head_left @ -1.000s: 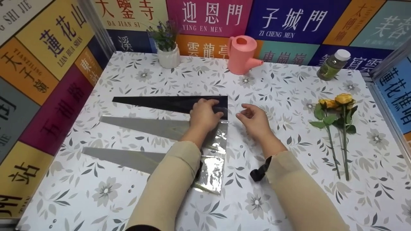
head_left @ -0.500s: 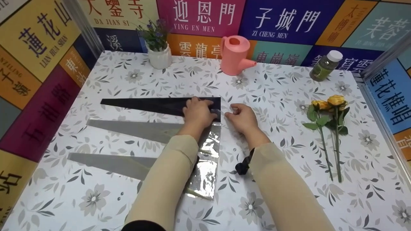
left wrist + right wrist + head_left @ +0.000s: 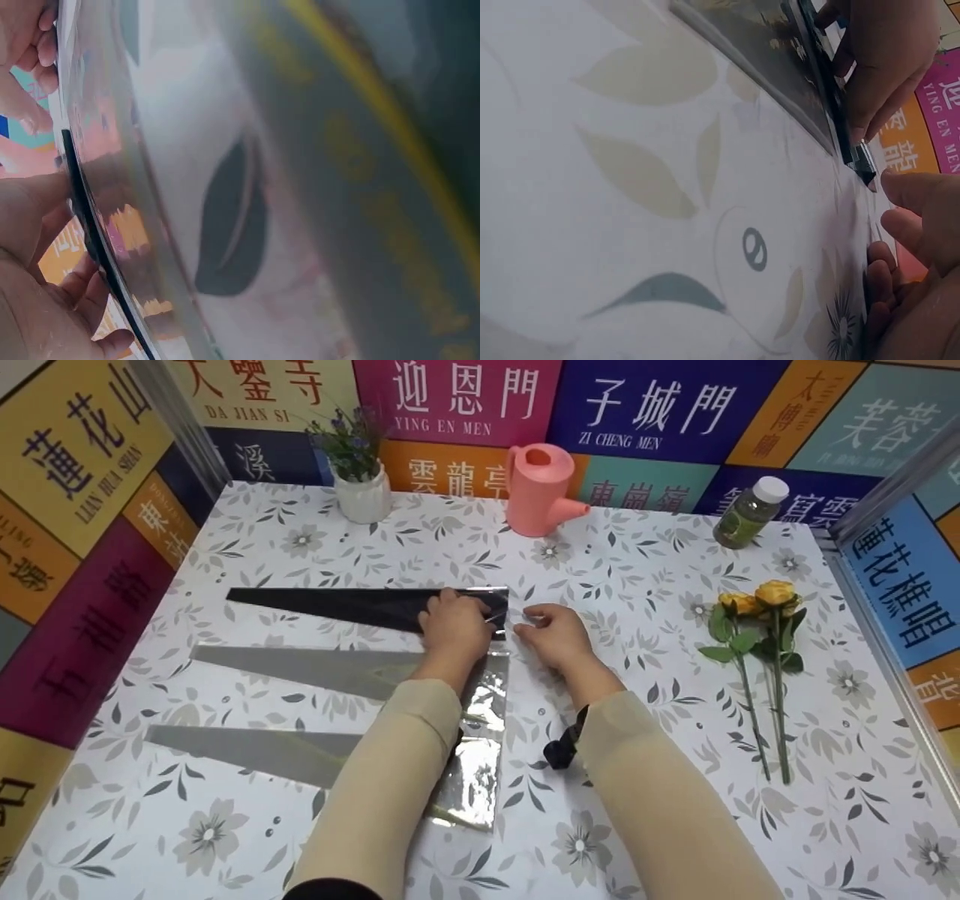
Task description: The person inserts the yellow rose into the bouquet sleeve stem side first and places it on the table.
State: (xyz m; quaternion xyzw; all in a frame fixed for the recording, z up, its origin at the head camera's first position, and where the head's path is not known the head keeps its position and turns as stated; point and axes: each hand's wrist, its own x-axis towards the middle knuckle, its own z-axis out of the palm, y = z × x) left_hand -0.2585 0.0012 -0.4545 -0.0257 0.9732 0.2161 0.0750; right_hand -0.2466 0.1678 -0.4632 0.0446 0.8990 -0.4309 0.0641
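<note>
My left hand (image 3: 454, 630) rests on the wide end of a long tapered black flower sleeve (image 3: 322, 604), fingers spread over its face. In the right wrist view its thumb reaches down to the corner of the black sleeve (image 3: 861, 161), where the film glints. My right hand (image 3: 555, 634) hovers just right of that end, fingers loosely bent and holding nothing. Two grey see-through flower sleeves lie below in the head view, the upper sleeve (image 3: 292, 664) and the lower sleeve (image 3: 247, 750). My left forearm covers part of both.
Several yellow roses (image 3: 772, 594) with green stems lie at the right. Along the back stand a potted plant (image 3: 360, 495), a pink watering can (image 3: 538, 495) and a white-capped bottle (image 3: 750, 514). Printed panels (image 3: 645, 405) wall the flowered tabletop (image 3: 637, 562).
The head view has shifted, so the scene slides left. My left hand stays on the black sleeve, whose wide end now shows bright glints. The right hand keeps close beside it.
</note>
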